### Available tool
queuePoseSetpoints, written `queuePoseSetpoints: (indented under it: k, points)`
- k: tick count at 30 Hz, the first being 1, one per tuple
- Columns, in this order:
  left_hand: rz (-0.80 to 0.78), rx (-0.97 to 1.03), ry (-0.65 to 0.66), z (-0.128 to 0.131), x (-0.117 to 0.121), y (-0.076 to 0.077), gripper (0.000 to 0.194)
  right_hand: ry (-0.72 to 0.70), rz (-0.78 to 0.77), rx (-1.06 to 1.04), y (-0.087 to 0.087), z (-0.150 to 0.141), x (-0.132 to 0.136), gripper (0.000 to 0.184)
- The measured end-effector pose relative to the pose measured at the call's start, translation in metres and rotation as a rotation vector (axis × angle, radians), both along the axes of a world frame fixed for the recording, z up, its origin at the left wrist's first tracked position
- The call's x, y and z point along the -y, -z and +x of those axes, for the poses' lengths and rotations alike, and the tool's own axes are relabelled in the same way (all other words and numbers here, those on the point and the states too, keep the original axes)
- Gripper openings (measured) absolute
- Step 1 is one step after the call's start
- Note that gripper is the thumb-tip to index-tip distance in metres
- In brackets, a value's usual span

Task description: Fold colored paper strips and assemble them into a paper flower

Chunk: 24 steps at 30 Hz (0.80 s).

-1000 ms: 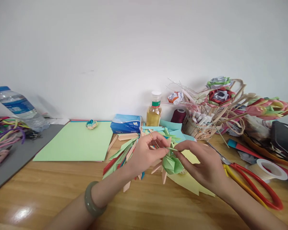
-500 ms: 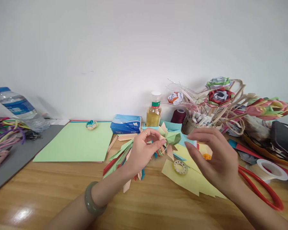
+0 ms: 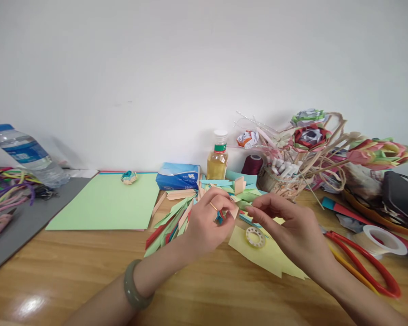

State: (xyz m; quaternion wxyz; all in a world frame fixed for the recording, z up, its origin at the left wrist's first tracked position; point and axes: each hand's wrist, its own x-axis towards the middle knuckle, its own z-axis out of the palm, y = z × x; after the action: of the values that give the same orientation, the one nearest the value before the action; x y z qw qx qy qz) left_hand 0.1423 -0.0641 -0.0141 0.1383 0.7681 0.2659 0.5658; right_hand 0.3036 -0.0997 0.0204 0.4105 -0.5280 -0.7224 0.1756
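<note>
Folded green-and-peach paper [image 3: 246, 197] is pinched in my left hand [image 3: 209, 222]; my right hand [image 3: 292, 222] narrows at its right edge, grip unclear. Tugging hard could tear it.

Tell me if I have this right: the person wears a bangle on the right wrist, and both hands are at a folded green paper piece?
Not quite: the head view shows the bangle on the left wrist. The rest holds: the left hand and right hand are both at the folded green paper piece.
</note>
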Motion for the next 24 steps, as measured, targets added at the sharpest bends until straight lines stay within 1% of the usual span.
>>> queuePoseSetpoints:
  k: [6, 14, 17, 20, 24]
  points:
    - [-0.004, 0.002, -0.001, 0.002, 0.001, 0.000, 0.014, 0.019, -0.007, 0.001, -0.001, 0.000, 0.001, 0.026]
    - [-0.105, 0.074, 0.058, 0.001, 0.000, -0.001, 0.015, 0.026, -0.044, -0.002, -0.001, 0.004, -0.002, 0.026]
    - [-0.190, 0.118, 0.086, 0.000, 0.000, -0.002, 0.014, 0.030, -0.076, -0.002, 0.000, 0.006, -0.003, 0.028]
    - [-0.292, 0.161, 0.118, 0.000, -0.001, -0.002, 0.012, 0.036, -0.138, -0.015, 0.001, 0.009, -0.004, 0.030]
    - [-0.372, 0.183, 0.140, 0.000, -0.001, -0.001, 0.011, 0.054, -0.182, -0.024, 0.002, 0.013, -0.006, 0.031]
